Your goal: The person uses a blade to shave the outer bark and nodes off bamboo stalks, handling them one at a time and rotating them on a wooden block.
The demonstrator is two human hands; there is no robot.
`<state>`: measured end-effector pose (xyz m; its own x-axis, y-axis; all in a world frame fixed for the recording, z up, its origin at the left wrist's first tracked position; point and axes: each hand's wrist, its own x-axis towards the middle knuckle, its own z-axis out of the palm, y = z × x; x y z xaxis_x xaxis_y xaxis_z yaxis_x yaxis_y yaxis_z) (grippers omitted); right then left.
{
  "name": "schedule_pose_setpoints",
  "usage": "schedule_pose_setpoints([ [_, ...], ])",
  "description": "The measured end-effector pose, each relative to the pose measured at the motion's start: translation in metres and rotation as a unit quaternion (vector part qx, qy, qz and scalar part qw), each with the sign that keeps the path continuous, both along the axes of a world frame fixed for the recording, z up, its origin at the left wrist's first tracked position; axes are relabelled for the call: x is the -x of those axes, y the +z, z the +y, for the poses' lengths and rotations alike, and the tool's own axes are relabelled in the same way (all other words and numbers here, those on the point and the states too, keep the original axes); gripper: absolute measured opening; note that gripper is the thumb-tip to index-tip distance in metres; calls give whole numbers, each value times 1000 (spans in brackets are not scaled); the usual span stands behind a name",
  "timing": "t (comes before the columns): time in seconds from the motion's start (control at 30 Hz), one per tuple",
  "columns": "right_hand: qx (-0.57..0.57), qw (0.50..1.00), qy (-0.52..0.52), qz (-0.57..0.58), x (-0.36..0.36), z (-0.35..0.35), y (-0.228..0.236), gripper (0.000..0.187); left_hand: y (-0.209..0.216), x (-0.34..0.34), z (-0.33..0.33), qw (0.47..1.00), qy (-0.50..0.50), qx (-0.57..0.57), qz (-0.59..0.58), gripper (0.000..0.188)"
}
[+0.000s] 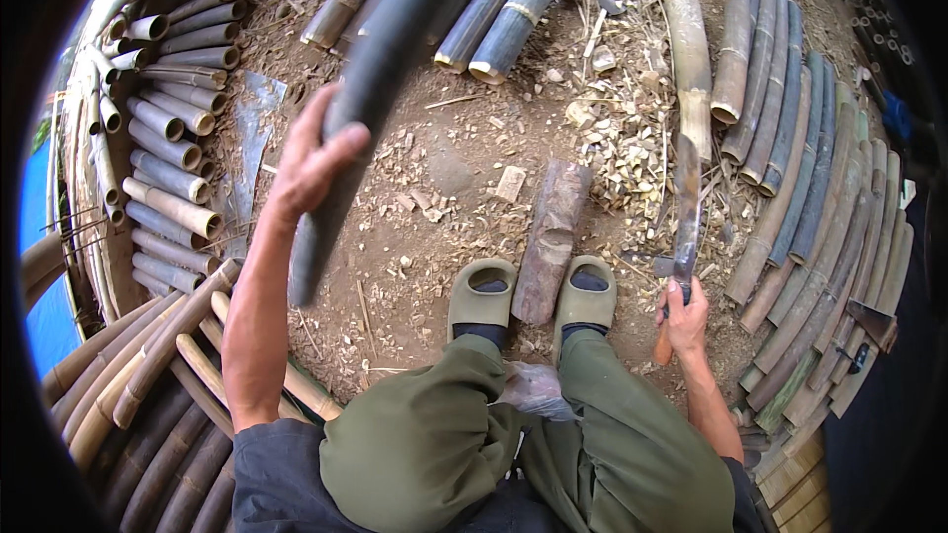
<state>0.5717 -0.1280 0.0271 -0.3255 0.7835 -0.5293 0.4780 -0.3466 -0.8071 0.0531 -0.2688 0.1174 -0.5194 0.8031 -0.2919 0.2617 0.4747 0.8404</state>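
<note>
My left hand [314, 160] is closed around a dark bamboo pole [380, 64], raised and slanting from the top middle down toward the left; it is slightly blurred. Low on the right, my right hand [688, 316] grips the handle of a machete [687, 212], whose long, worn blade points away from me. Beyond the blade's tip lies a pale bamboo piece [689, 39]. A short, notched wooden log [553, 237] rests on the ground between my feet, apart from both hands.
Cut bamboo poles [183, 153] are stacked on the left, with more poles [138, 375] at lower left. Rows of poles [820, 217] line the right side, and others [523, 15] lie ahead. Wood chips [632, 153] litter the dirt. A plastic bag [538, 390] sits between my legs.
</note>
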Motion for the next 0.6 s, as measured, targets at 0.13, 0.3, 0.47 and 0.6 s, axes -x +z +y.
schedule_pose_setpoints([
  [0.13,23,1000,15,-4,13,-6,5,19,12,-16,20,957,156,-194,-150,69],
  [0.3,19,998,62,-16,20,-16,2,21,-79,-32,2,830,480,-189,-214,76],
  [0.47,-102,974,180,-90,21,-21,7,32,-172,-54,-40,749,539,-195,-332,69],
  [0.6,-179,940,268,-110,45,-21,19,35,-170,-70,-45,760,592,-108,-248,75],
])
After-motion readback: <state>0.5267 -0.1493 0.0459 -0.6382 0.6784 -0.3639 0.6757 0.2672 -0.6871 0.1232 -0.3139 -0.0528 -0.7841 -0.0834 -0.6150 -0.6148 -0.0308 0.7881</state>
